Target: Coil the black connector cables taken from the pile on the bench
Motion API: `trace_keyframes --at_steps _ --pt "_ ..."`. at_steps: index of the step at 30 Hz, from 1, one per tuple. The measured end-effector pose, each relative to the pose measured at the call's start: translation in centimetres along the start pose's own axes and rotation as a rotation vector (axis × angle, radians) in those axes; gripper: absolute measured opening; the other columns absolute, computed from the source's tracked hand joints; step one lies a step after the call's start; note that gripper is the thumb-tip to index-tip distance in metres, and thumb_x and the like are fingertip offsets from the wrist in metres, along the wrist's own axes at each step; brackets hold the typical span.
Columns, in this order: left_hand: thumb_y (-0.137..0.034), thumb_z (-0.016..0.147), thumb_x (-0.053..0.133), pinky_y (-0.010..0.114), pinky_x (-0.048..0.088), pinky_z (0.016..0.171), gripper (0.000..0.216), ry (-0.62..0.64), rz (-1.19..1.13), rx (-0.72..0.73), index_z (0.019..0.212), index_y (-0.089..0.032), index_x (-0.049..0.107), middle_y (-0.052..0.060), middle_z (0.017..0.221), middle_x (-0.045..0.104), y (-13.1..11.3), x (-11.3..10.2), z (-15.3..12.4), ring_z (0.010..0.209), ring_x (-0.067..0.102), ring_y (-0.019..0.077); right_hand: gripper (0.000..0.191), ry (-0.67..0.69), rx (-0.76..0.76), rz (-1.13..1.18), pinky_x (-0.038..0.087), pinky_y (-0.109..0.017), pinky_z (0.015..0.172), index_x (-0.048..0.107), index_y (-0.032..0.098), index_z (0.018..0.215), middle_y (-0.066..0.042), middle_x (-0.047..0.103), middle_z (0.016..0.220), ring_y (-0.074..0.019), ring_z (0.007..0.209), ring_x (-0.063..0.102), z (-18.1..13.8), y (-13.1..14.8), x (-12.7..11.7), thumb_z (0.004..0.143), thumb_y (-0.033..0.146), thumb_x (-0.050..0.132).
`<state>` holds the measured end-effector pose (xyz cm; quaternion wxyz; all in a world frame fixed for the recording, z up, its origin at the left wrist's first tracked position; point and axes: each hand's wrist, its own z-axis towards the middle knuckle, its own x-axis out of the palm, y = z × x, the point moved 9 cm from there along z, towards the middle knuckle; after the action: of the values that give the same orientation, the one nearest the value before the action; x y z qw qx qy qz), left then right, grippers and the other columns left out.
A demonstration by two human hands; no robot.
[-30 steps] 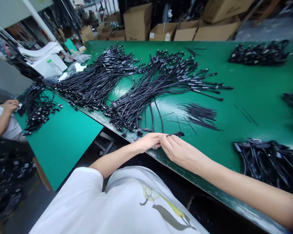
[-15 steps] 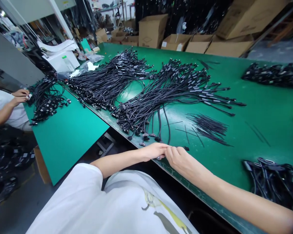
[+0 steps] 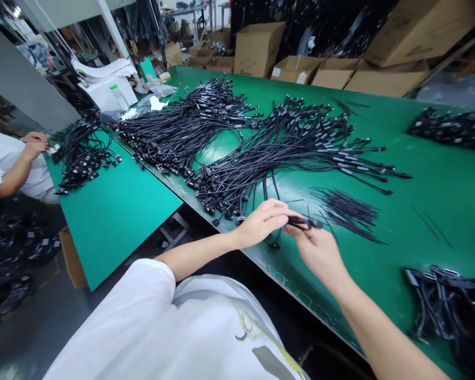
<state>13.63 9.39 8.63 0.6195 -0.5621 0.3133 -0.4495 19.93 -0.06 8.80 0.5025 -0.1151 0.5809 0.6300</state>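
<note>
Over the near edge of the green table, my left hand (image 3: 261, 224) is closed on a short black cable (image 3: 300, 222) that looks folded into a bundle. My right hand (image 3: 319, 250) grips the same cable from the right, its thumb and fingers against the bundle. A black connector (image 3: 274, 245) hangs below, between my hands. Just beyond them spreads a large heap of black cables (image 3: 261, 153) with connectors on their ends. To its right lies a loose pile of thin black ties (image 3: 348, 211). My fingers partly hide the held cable.
Coiled black cables (image 3: 447, 295) lie at the right, and another bundle (image 3: 451, 129) farther back. A second cable heap (image 3: 186, 121) is at the left. Cardboard boxes (image 3: 257, 50) line the back edge. A co-worker's hands (image 3: 35, 145) are at the far left beside more cables.
Both hands have moved up and farther over the table, and the folded cable now shows between them. The right hand has turned so its fingers point upward. The view has shifted slightly.
</note>
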Motion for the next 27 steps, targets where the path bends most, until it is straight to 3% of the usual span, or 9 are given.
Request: trace_keyframes --at_steps 2,4,7,11,14,18,22,25,27 --pt "-0.038 0.088 0.053 0.035 0.037 0.102 0.031 0.159 0.122 0.010 0.088 -0.018 0.077 0.007 0.093 0.050 -0.9 0.5 -0.9 0.102 0.050 0.0217 0.034 0.085 0.063 0.112 0.041 -0.031 0.059 0.055 0.022 0.072 -0.003 0.061 0.069 -0.0193 0.064 0.057 -0.3 -1.1 0.5 0.095 0.040 0.039" --pt "-0.039 0.092 0.045 0.034 0.037 0.100 0.039 0.218 0.189 -0.012 0.089 -0.019 0.078 0.006 0.089 0.048 -0.6 0.4 -1.7 0.095 0.050 0.0205 0.036 0.101 0.070 0.105 0.039 -0.029 0.058 0.052 0.022 0.069 -0.002 0.057 0.065 -0.0177 0.061 0.054 -0.5 -1.3 0.3 0.096 0.041 0.038" --pt "-0.042 0.094 0.042 0.031 0.039 0.090 0.045 0.276 0.200 -0.122 0.082 -0.018 0.078 0.005 0.082 0.050 2.2 0.8 -2.4 0.084 0.049 0.0171 0.034 -0.003 -0.022 -0.038 0.036 -0.028 0.057 0.049 0.022 0.069 -0.002 0.054 0.064 -0.0161 0.060 0.051 -1.0 0.2 -0.8 0.098 0.034 0.037" --pt "-0.060 0.092 0.038 0.025 0.033 0.059 0.061 0.159 -0.059 -0.423 0.074 -0.014 0.073 0.001 0.063 0.044 6.9 0.2 -2.2 0.061 0.038 0.0110 0.029 -0.110 -0.265 -0.396 0.031 -0.030 0.061 0.051 0.021 0.070 -0.003 0.054 0.065 -0.0168 0.063 0.048 -2.3 3.8 -0.5 0.097 0.019 0.039" --pt "-0.067 0.085 0.049 0.024 0.024 0.053 0.061 0.052 -0.202 -0.465 0.081 -0.011 0.074 -0.002 0.062 0.040 6.9 -0.7 -1.7 0.056 0.031 0.0079 0.027 -0.058 -0.375 -0.497 0.030 -0.032 0.063 0.056 0.020 0.072 -0.004 0.056 0.064 -0.0174 0.062 0.046 -3.1 4.3 1.2 0.094 0.015 0.041" --pt "-0.045 0.073 0.076 0.023 0.031 0.061 0.031 0.105 -0.170 -0.290 0.085 -0.016 0.075 0.000 0.074 0.050 3.8 -0.5 -1.4 0.065 0.040 0.0082 0.030 0.021 -0.132 -0.198 0.033 -0.029 0.062 0.056 0.019 0.073 -0.005 0.060 0.069 -0.0169 0.064 0.051 -2.6 0.9 1.2 0.096 0.023 0.037" --pt "-0.042 0.081 0.066 0.026 0.032 0.063 0.028 0.328 -0.096 -0.287 0.079 -0.015 0.075 0.002 0.075 0.050 3.9 2.0 -3.1 0.066 0.043 0.0105 0.036 0.086 0.181 0.257 0.039 -0.027 0.063 0.051 0.020 0.069 -0.002 0.059 0.068 -0.0154 0.064 0.052 -2.5 -2.2 0.7 0.096 0.038 0.037" --pt "-0.051 0.090 0.047 0.027 0.031 0.059 0.047 0.280 -0.026 -0.382 0.067 -0.015 0.066 0.000 0.066 0.044 5.6 2.5 -3.8 0.060 0.037 0.0106 0.036 0.093 0.247 0.331 0.039 -0.027 0.063 0.051 0.020 0.068 -0.001 0.058 0.066 -0.0156 0.064 0.052 -2.8 -2.7 0.5 0.094 0.043 0.040" --pt "-0.053 0.089 0.051 0.026 0.035 0.066 0.045 0.180 0.100 -0.353 0.065 -0.015 0.061 0.001 0.071 0.048 5.9 2.0 -3.4 0.067 0.042 0.0117 0.033 0.045 0.248 0.257 0.039 -0.028 0.065 0.053 0.020 0.069 -0.002 0.060 0.069 -0.0163 0.066 0.054 -3.0 -2.6 0.1 0.093 0.039 0.041"
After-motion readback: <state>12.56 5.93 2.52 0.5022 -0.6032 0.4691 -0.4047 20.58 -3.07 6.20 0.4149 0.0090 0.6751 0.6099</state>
